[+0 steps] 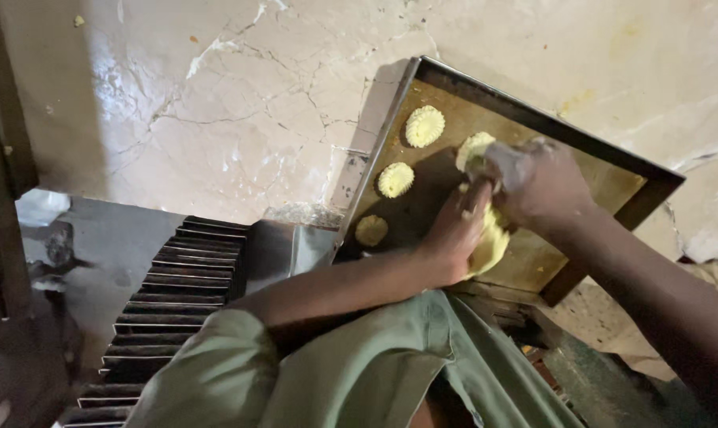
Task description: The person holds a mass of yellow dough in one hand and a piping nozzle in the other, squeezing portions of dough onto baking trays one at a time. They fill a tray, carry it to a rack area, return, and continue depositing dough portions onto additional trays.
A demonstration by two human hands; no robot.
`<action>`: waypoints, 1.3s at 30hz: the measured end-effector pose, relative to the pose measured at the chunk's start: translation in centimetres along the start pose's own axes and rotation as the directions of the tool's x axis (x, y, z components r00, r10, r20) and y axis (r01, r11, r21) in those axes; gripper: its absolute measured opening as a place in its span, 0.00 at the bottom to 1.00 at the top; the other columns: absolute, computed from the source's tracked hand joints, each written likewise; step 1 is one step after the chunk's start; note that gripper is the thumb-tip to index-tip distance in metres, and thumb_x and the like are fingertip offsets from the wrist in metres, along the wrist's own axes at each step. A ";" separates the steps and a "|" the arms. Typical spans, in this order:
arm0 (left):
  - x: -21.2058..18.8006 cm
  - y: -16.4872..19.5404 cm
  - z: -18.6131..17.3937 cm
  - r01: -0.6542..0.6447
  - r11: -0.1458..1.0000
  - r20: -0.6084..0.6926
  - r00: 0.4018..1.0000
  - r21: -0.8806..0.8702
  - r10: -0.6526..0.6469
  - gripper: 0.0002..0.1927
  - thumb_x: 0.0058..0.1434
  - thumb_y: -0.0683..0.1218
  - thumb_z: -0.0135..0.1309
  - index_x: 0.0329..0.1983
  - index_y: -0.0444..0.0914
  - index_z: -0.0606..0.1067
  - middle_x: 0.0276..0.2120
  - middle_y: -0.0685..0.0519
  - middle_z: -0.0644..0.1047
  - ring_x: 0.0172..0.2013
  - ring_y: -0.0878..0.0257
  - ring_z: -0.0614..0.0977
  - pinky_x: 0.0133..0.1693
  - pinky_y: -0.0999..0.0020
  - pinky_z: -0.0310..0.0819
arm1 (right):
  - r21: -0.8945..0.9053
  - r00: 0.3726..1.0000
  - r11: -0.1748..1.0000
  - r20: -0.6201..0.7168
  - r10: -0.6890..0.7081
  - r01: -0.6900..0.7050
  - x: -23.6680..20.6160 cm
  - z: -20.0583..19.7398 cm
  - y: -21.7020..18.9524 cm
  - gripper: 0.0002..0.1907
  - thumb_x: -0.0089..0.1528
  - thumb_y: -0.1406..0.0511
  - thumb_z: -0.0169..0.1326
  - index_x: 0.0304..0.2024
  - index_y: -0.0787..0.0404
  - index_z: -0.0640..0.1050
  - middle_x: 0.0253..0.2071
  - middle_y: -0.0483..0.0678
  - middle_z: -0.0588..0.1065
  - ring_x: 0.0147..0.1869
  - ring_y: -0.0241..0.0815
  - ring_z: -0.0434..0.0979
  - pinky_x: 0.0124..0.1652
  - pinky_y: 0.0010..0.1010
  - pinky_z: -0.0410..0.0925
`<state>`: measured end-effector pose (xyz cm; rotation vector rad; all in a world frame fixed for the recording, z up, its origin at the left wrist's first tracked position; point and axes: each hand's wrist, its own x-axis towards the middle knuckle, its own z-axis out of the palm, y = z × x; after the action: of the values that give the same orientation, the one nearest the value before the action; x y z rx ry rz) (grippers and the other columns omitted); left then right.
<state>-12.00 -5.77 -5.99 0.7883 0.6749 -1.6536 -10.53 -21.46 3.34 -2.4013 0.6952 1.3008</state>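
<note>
item: a lump of soft pale yellow dough (489, 242), held over a dark rectangular metal baking tray (533, 257), pressed between both hands above the tray's near middle. left hand (456, 238): fingers curled around the dough from the near side, gripping it. right hand (537, 184): closed over the top of the same dough, knuckles dusted with flour, fingers wrapped down; a paler piece of dough (474, 150) shows just beyond its knuckles, and whether it joins the main lump cannot be told. on the tray's greased brown bottom: three round ridged yellow dough pieces in a line along the left edge, one at the far end (424, 126), one in the middle (395, 180), one nearest and darker in shadow (371, 230), each apart from the next. tray rests tilted against a cracked whitish plastered surface (240, 111). left of the tray: a stack of dark metal trays seen edge-on (169, 317). lower frame: olive green cloth garment (359, 372) under the forearms.
</note>
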 end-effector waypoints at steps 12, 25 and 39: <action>-2.3 -2.8 -3.0 -0.066 0.988 -0.032 0.997 0.139 0.071 0.23 0.61 0.59 0.56 0.55 0.43 0.72 0.43 0.59 0.79 0.43 0.68 0.80 0.43 0.68 0.77 | 0.174 0.890 0.976 0.455 0.041 -0.134 -3.5 0.8 -2.3 0.16 0.64 0.64 0.50 0.55 0.51 0.71 0.34 0.56 0.79 0.38 0.54 0.81 0.39 0.45 0.76; -4.2 -4.5 -3.1 -0.134 0.970 -0.111 0.987 -0.201 0.113 0.27 0.65 0.64 0.56 0.57 0.40 0.73 0.45 0.55 0.75 0.42 0.65 0.76 0.43 0.66 0.73 | -0.097 0.995 0.993 -0.076 -0.069 0.062 -1.6 7.1 -4.3 0.10 0.67 0.58 0.51 0.43 0.56 0.76 0.37 0.60 0.79 0.44 0.64 0.80 0.45 0.53 0.71; -6.1 -9.5 -6.0 -0.105 0.987 -0.049 0.994 -0.120 0.100 0.17 0.63 0.58 0.59 0.45 0.44 0.75 0.33 0.59 0.76 0.32 0.69 0.76 0.32 0.67 0.73 | 0.255 0.967 0.943 0.079 -0.241 0.215 -7.9 10.1 -3.6 0.23 0.56 0.60 0.58 0.54 0.53 0.74 0.43 0.58 0.80 0.46 0.61 0.81 0.48 0.49 0.73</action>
<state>-19.52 4.51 -4.56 0.7600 0.7464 -1.4914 -19.12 -11.41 4.84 -2.1237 0.4961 1.1662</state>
